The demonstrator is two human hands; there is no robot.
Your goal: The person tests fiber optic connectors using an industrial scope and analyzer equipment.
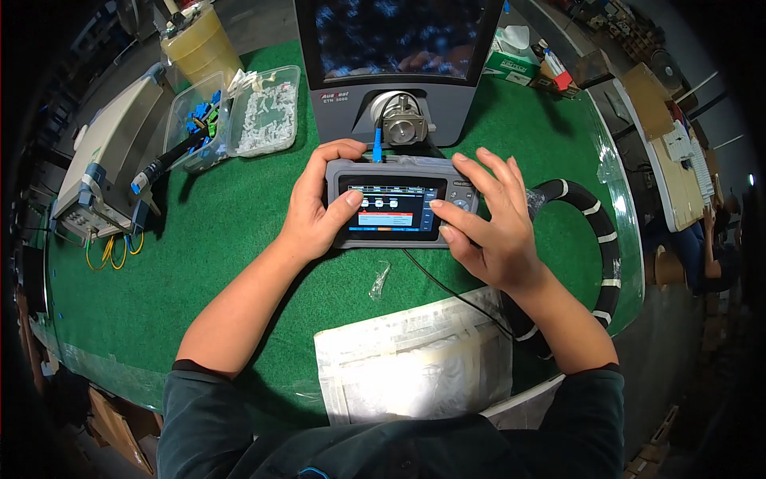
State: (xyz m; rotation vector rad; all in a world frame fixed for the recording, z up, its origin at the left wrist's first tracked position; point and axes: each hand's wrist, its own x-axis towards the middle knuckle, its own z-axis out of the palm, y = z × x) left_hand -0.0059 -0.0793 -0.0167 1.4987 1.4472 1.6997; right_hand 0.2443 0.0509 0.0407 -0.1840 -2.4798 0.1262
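A grey handheld OTDR tester [387,233] with a lit screen lies in front of the monitor unit. My left hand [313,203] is closed around its left end, thumb over the screen's left edge and fingers behind the top. With fingers apart, my right hand [499,219] is over the right end; its index fingertip is at the screen's right edge, by the side menu. The right thumb is near the lower right of the casing. A blue fibre connector [378,145] on a black cable stands at the tester's top edge.
A black monitor unit [335,120] stands behind. At left are a bin of blue connectors [179,120], a tray of white pieces [267,120] and a beige instrument [108,152]. A coiled black cable [610,255] lies right, a plastic-covered sheet [415,351] in front.
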